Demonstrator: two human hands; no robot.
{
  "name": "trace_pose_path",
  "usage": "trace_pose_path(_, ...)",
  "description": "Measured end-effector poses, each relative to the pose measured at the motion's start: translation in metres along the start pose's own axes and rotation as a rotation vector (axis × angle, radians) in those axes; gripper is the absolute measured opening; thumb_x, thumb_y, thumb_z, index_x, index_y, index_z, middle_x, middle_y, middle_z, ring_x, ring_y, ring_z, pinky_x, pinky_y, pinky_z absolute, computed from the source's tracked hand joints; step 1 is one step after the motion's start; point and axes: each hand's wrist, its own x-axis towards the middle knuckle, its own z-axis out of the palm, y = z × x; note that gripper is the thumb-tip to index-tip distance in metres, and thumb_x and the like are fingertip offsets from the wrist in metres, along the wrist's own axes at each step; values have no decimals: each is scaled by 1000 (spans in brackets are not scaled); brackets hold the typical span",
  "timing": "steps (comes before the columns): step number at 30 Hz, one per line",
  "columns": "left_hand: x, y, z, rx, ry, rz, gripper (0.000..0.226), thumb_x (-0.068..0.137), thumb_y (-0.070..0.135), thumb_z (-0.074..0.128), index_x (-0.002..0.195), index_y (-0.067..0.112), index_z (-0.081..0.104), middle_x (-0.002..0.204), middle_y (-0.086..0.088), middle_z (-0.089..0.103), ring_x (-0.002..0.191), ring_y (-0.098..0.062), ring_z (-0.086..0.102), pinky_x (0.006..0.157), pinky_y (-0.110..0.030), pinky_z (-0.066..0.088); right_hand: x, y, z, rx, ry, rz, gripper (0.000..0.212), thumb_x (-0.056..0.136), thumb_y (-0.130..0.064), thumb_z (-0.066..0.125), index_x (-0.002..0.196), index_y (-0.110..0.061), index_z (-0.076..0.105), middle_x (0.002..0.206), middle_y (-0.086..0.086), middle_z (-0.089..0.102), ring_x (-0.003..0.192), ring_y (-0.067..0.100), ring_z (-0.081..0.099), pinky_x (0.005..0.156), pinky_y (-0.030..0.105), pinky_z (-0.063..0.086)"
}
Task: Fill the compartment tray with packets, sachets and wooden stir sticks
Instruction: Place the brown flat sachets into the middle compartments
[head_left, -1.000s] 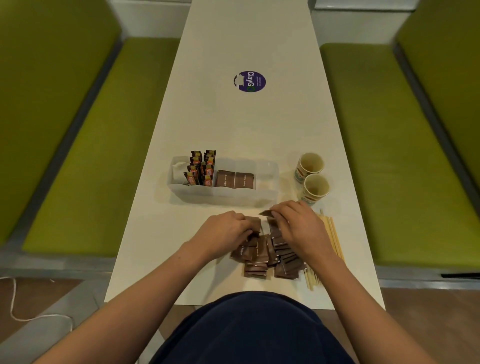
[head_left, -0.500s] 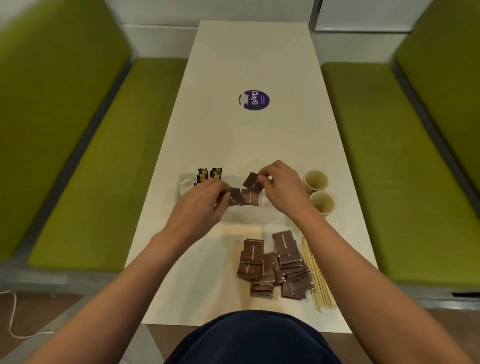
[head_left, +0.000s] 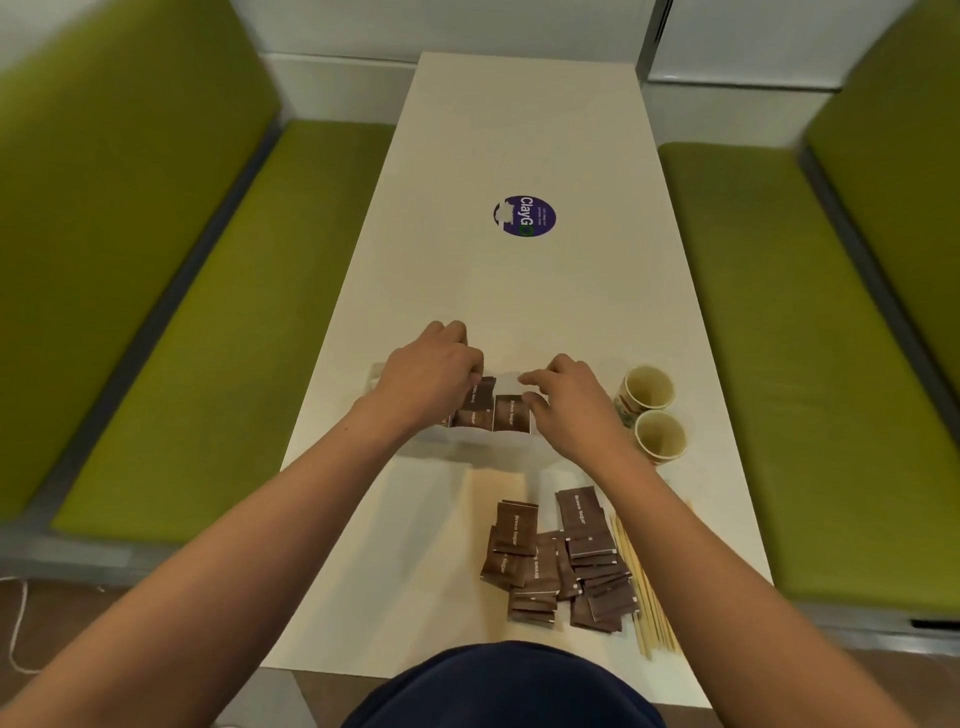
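Observation:
The clear compartment tray (head_left: 470, 441) lies across the table's middle, mostly hidden by my hands. Brown sugar packets (head_left: 493, 413) stand in its middle compartment. My left hand (head_left: 431, 376) hovers over the tray's left part, fingers curled on a brown packet (head_left: 477, 393) above the standing ones. My right hand (head_left: 563, 402) sits over the tray's right part with fingers loosely curled, its fingertips by the standing packets, holding nothing I can see. A loose pile of brown packets (head_left: 561, 561) lies near the front edge, with wooden stir sticks (head_left: 647, 597) along its right side.
Two paper cups (head_left: 652, 410) stand just right of the tray. A round purple sticker (head_left: 524, 215) marks the white table (head_left: 519, 130) farther back. Green bench seats (head_left: 208, 322) run along both sides.
Both hands rose from the loose pile to the tray carrying brown packets. The packet that my right hand pinched half a second ago is no longer in its fingers. The camera tilted up.

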Motion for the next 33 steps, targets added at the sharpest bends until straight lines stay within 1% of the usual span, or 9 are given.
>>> trace_pose_path(5, 18, -1, 18, 100, -65, 25, 22, 102, 27, 53, 108, 23, 74, 114, -1, 55, 114, -23, 46, 68, -33, 42, -34, 11, 6, 39, 26, 25, 23, 102, -32, 57, 117, -25, 74, 111, -2, 58, 110, 22, 52, 80, 33, 43)
trace_pose_path(10, 27, 0, 34, 216, -35, 57, 19, 98, 24, 58, 106, 20, 75, 108, -1, 57, 109, -24, 49, 68, -33, 45, -42, 15, 11, 46, 42, 10, 24, 102, -30, 58, 115, -22, 75, 113, -3, 60, 111, 21, 53, 83, 36, 49)
trace_pose_path(14, 19, 3, 32, 97, 55, 49, 23, 100, 29, 58, 114, 23, 75, 109, 1, 58, 109, -22, 48, 77, -40, 54, -49, 17, 11, 72, 117, -5, 22, 100, -26, 61, 116, -20, 75, 111, -1, 61, 109, 21, 53, 83, 28, 43)
trace_pose_path(19, -23, 14, 28, -133, 153, 28, 23, 98, 34, 60, 114, 24, 74, 105, 1, 58, 105, -21, 49, 71, -37, 48, -72, 20, 14, 173, 169, -55, 19, 98, -22, 65, 113, -18, 76, 103, -3, 62, 102, 18, 56, 84, 24, 39)
trace_pose_path(21, -45, 18, 36, -228, 142, 35, 19, 96, 35, 64, 108, 24, 74, 100, 4, 54, 103, -20, 50, 72, -36, 46, -81, 20, 19, 201, 100, -74, 19, 97, -23, 65, 114, -20, 75, 105, -5, 64, 104, 16, 56, 85, 25, 42)
trace_pose_path(23, -67, 23, 50, -293, 83, 29, 19, 95, 38, 66, 107, 25, 73, 101, 9, 52, 105, -17, 51, 77, -37, 49, -90, 20, 26, 178, -45, -102, 23, 98, -29, 64, 118, -24, 73, 115, -6, 64, 110, 14, 54, 91, 25, 41)
trace_pose_path(27, -106, 33, 83, -355, -44, -72, 18, 92, 45, 66, 105, 32, 69, 102, 13, 55, 101, -10, 54, 78, -37, 53, -103, 16, 38, 44, -323, -196, 46, 96, -48, 61, 138, -29, 61, 138, -7, 56, 125, 14, 46, 104, 31, 42)
trace_pose_path(30, -127, 36, 102, -406, -75, -136, 19, 91, 40, 68, 107, 31, 65, 102, 12, 55, 97, -10, 53, 80, -37, 53, -106, 13, 45, -61, -354, -245, 55, 94, -53, 62, 142, -26, 58, 142, -4, 54, 126, 17, 47, 104, 34, 43)
trace_pose_path(33, -139, 38, 112, -473, -94, -113, 28, 88, 47, 70, 111, 31, 64, 106, 14, 56, 95, -5, 54, 80, -30, 51, -105, 14, 47, -92, -290, -270, 42, 97, -45, 60, 132, -23, 67, 135, -3, 62, 119, 18, 54, 99, 35, 48)
